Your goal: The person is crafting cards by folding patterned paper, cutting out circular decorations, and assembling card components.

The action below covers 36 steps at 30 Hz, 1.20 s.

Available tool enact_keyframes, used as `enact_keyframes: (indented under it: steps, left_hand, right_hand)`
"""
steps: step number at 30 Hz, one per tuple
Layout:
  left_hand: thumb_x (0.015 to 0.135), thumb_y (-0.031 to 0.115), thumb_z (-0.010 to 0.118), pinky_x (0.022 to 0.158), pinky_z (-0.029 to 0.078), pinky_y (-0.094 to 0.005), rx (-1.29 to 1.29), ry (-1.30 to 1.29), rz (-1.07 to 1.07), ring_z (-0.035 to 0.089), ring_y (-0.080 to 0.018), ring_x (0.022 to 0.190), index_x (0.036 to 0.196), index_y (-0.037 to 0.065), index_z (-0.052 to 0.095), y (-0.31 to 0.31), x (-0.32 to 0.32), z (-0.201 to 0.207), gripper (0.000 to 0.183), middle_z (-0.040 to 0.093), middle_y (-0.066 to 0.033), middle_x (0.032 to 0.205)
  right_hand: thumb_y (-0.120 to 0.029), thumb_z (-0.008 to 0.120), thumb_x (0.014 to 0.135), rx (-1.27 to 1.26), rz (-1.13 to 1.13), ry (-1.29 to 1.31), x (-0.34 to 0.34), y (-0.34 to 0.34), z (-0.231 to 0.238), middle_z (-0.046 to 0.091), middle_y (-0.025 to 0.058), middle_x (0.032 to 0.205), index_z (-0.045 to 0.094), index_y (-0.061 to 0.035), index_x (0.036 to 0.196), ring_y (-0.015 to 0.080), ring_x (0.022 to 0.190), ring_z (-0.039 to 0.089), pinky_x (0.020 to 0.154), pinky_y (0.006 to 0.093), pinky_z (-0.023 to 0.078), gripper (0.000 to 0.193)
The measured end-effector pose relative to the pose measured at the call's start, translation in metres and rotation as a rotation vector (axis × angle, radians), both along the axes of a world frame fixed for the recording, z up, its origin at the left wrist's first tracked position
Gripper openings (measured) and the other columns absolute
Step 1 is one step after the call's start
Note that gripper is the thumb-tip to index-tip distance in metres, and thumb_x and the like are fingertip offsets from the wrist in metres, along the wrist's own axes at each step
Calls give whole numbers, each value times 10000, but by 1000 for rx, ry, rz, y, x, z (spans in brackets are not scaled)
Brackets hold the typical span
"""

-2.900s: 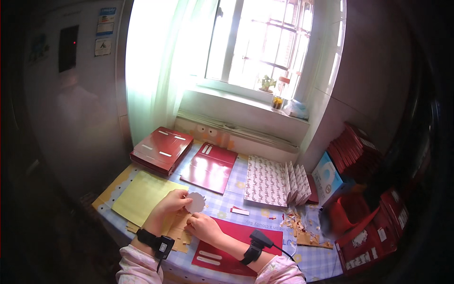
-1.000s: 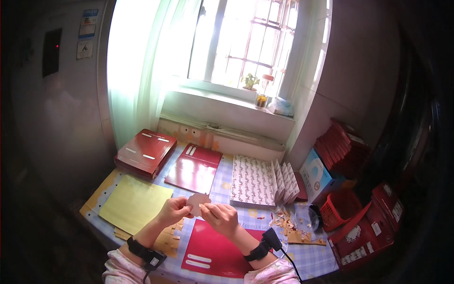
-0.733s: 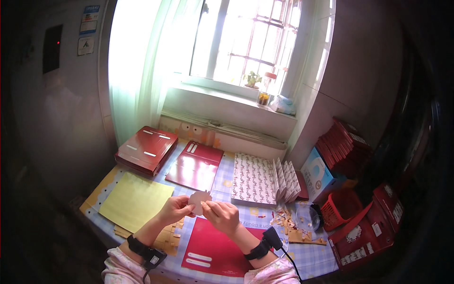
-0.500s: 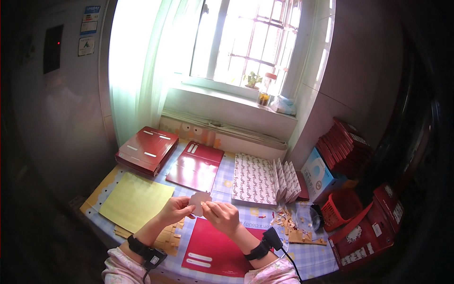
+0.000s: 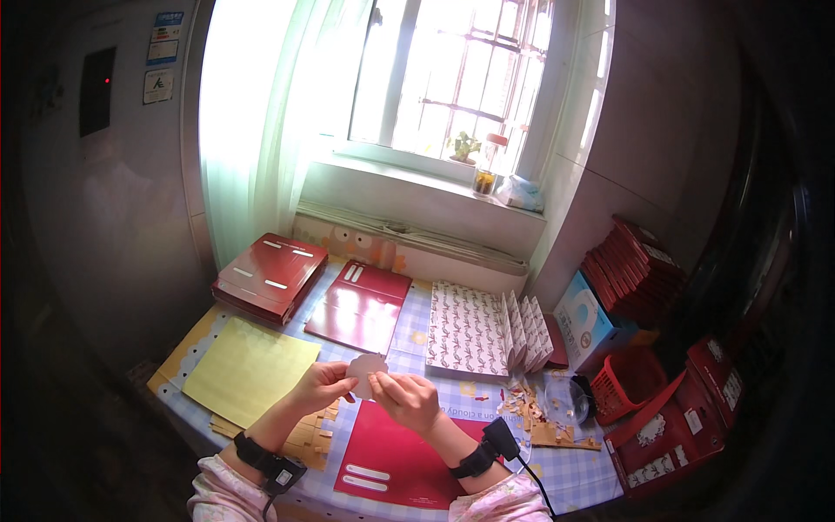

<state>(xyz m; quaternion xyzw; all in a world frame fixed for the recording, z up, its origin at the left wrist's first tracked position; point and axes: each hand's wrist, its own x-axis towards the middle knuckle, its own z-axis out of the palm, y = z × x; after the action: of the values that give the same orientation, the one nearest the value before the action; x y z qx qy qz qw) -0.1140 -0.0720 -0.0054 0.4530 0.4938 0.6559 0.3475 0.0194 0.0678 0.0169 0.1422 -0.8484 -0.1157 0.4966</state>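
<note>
As both hands (image 5: 327, 384) (image 5: 407, 399) hold a disc (image 5: 365, 367), red sheet (image 5: 404, 451) below

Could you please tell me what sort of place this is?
Probably a room in a home: there are a long pale curtain, a potted plant on the windowsill, and a checked tablecloth.

From afar, I make out upside-down lettering (image 5: 483, 418) across the checked cloth (image 5: 565, 474), plus print on a blue-and-white sticker (image 5: 165, 36) on the grey door (image 5: 130, 183) and markings on a blue box (image 5: 587, 315), both illegibly small.
</note>
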Motion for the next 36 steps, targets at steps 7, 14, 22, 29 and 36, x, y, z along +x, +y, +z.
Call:
enact_keyframes:
  steps: [7, 14, 22, 29, 36]
  left_hand:
    - [865, 60, 497, 629, 496, -221, 16, 45, 22, 570, -73, 729, 994, -13, 573, -1, -2, -4, 166, 604, -28, 836]
    - [859, 62, 511, 633, 496, -220, 75, 86, 98, 574, -81, 732, 987, -16, 581, 0, -8, -5, 165, 608, -33, 830]
    - [860, 89, 533, 657, 531, -239, 44, 52, 186, 598, -106, 772, 978, -33, 577, 2, -5, -5, 175, 615, -60, 859]
    - [859, 92, 537, 675, 524, -235, -20, 30, 78, 594, -101, 773, 981, -37, 570, 2, 1, -1, 181, 614, -53, 861]
    - [845, 101, 564, 643, 514, -213, -14, 84, 72, 584, -73, 734, 938, -32, 588, 4, 0, -7, 164, 614, -36, 803]
  right_hand:
    - [-96, 621, 669, 20, -16, -3, 2, -5, 5, 571, 12, 841, 634, -59, 840, 116, 732, 584, 592, 233, 473, 176]
    - [-80, 657, 643, -56, -20, 41, -3, -11, -3, 583, -4, 808, 637, -86, 824, 116, 700, 585, 576, 254, 463, 182]
    - [-67, 683, 670, -584, 48, -15, -4, -11, -2, 599, 29, 761, 608, -104, 763, 188, 635, 588, 521, 288, 469, 125]
    - [-82, 670, 704, -593, 69, -55, -6, -8, -7, 599, 34, 704, 606, -78, 742, 191, 625, 591, 515, 293, 473, 75]
    - [-77, 649, 695, -472, -15, -88, -6, -7, -9, 586, 31, 710, 590, -81, 764, 189, 615, 587, 515, 287, 478, 91]
